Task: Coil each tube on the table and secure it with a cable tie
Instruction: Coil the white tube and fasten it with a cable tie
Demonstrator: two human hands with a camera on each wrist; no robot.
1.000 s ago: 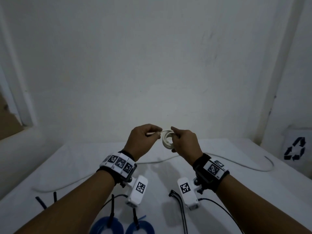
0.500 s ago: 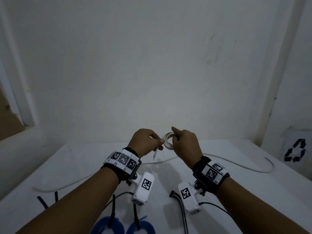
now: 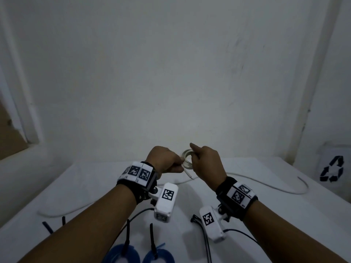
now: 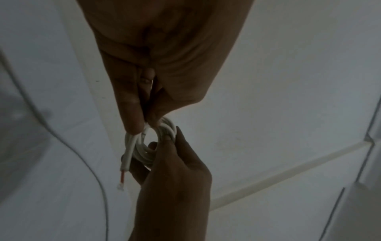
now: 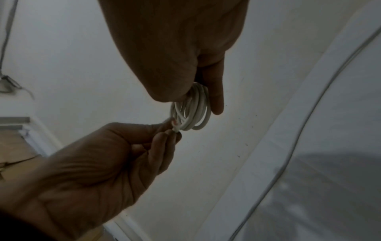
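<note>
While our right hand pinches the small white tube coil above the counter and our left hand fingers pinch its loose tail, it seems light and springy, best gripped across all the loops.

White table: long white tube, two blue coils, black cable ties.

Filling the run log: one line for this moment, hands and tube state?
left hand: pinches free end of white tube | right hand: holds white coil | coil: raised above table, no cable tie on it
</note>
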